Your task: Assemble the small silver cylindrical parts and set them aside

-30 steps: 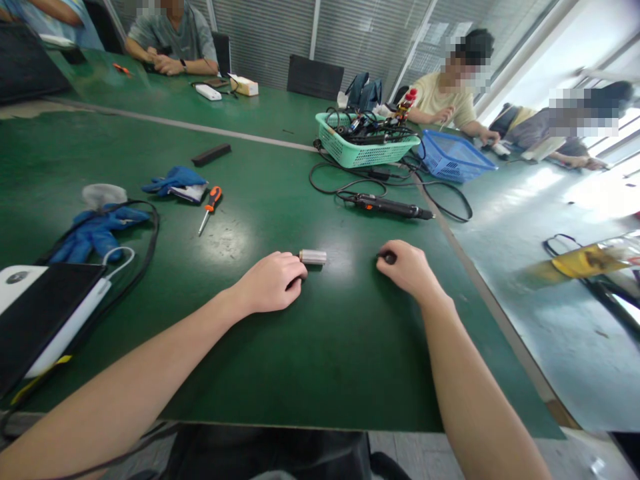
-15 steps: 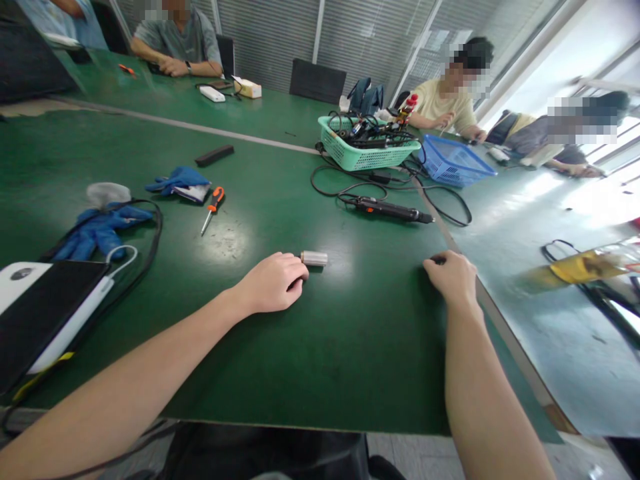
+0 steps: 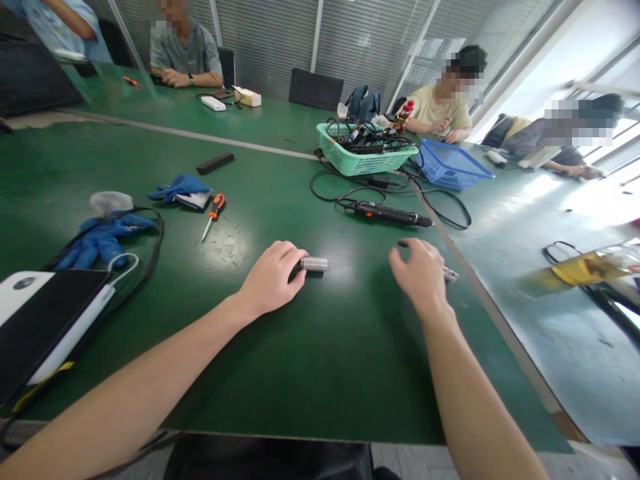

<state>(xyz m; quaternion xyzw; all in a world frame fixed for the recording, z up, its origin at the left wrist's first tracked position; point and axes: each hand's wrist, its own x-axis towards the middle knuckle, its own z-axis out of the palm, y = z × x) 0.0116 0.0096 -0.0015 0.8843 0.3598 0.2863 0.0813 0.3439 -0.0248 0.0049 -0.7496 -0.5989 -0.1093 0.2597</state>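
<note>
A silver metal cylinder (image 3: pixel 315 264) lies on the green table, its left end at the fingertips of my left hand (image 3: pixel 274 277). The fingers of that hand curl around this end, and what lies under them is hidden. Farther right, my right hand (image 3: pixel 419 270) hovers over the table with thumb and fingers apart and nothing visible between them. A small silver metal piece (image 3: pixel 451 274) rests just right of my right hand, partly covered by it.
Ahead lie a black electric screwdriver (image 3: pixel 393 214) with its cable, a green basket (image 3: pixel 367 162) of tools and a blue basket (image 3: pixel 450 175). On the left are an orange screwdriver (image 3: pixel 217 205), blue gloves (image 3: pixel 103 240) and a power bank (image 3: pixel 55 327). Several people sit around the table.
My right hand has moved left and opened, uncovering the small silver piece beside it. My left thumb and fingers have spread a little at the cylinder's end.
</note>
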